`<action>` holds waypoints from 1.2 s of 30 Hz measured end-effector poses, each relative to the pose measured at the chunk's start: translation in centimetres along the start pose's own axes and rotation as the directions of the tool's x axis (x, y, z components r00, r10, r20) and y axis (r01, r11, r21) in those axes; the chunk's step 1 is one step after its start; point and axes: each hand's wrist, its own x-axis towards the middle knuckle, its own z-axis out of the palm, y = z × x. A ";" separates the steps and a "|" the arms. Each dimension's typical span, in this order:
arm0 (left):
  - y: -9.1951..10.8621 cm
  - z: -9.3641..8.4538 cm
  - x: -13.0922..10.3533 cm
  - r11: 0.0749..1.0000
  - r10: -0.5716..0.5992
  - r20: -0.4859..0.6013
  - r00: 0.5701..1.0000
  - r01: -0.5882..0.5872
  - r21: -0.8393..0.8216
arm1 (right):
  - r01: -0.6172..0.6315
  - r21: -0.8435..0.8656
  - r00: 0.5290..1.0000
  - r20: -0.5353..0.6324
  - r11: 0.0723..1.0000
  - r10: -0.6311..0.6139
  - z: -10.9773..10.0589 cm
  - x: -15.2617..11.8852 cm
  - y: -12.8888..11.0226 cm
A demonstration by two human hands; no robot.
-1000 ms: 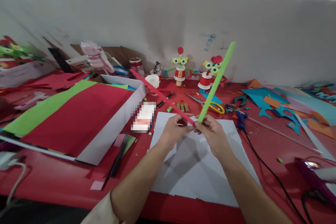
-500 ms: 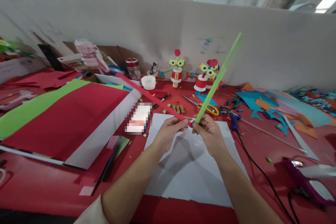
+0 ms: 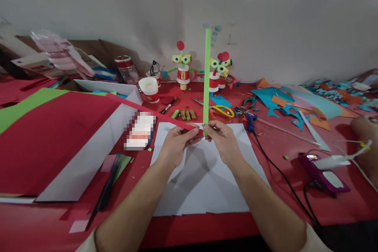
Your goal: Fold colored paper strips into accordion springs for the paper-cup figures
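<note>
Two strips: green strip (image 3: 207, 78) upright, red strip (image 3: 165, 117) slanting toward 10 o'clock; ends meet over white paper (image 3: 206, 181), near its 12 o'clock edge.
Left hand (image 3: 174, 143): pinching red end.
Right hand (image 3: 223, 141): pinching green base.
Join: ends together; can't tell if fixed.
Strip lengths: straight, no pleats seen; looks barely begun.
Pleated pieces (image 3: 188, 115): already folded, 11 o'clock.
Cup figures (image 3: 183, 75): look finished, 12 o'clock, farther off.

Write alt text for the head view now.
Two bare hands, left and right, join a red paper strip and an upright green paper strip at their ends, above white paper on a red table.
</note>
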 end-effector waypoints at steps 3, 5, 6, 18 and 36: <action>-0.2 0.2 -0.2 1.000 0.011 0.018 1.000 -0.011 -0.015 | -0.035 0.034 0.999 -0.012 0.999 0.035 0.3 -0.2 0.0; -0.4 0.4 -0.3 0.999 0.031 0.022 0.999 -0.031 -0.017 | -0.056 0.082 0.998 -0.009 0.995 0.057 0.5 -0.4 0.0; -0.4 0.5 -0.4 0.999 0.040 0.023 0.999 -0.039 -0.015 | -0.065 0.106 0.998 -0.005 0.992 0.066 0.6 -0.4 0.0; -0.3 1.0 -0.7 0.997 0.070 -0.034 0.997 -0.069 0.047 | -0.142 0.188 0.990 0.041 0.972 0.137 0.9 -0.7 0.1; 0.6 -0.7 0.5 0.961 0.278 -0.284 0.918 -0.267 0.079 | -0.136 -0.679 0.990 -0.062 0.722 0.128 -2.0 0.4 0.5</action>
